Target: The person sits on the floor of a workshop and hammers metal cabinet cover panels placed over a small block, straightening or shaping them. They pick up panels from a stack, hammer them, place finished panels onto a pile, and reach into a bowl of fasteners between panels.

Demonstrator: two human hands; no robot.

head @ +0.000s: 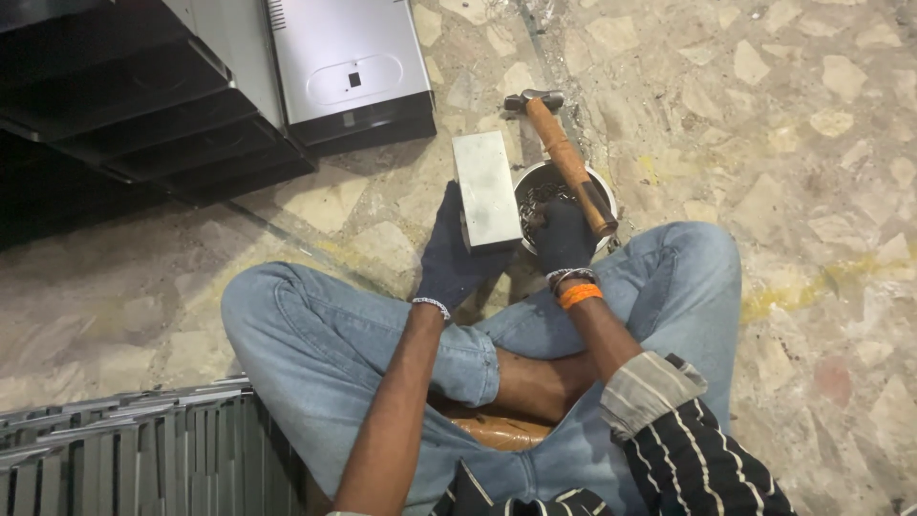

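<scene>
I sit cross-legged on a stone floor, both hands in dark gloves. My left hand (449,253) grips the near end of a flat grey metal block (487,186) that points away from me. My right hand (565,239) holds a hammer (565,158) by its orange-brown wooden handle, the steel head up and away from me. Under my right hand stands a small round metal tin (537,186) with several small dark pieces inside. The hammer handle crosses over the tin's rim.
Dark metal louvred panels (143,105) and a grey sheet-metal cover (349,62) lie at the upper left. A stack of thin metal strips (134,449) sits by my left knee. My blue-jeaned knees (688,277) flank the hands.
</scene>
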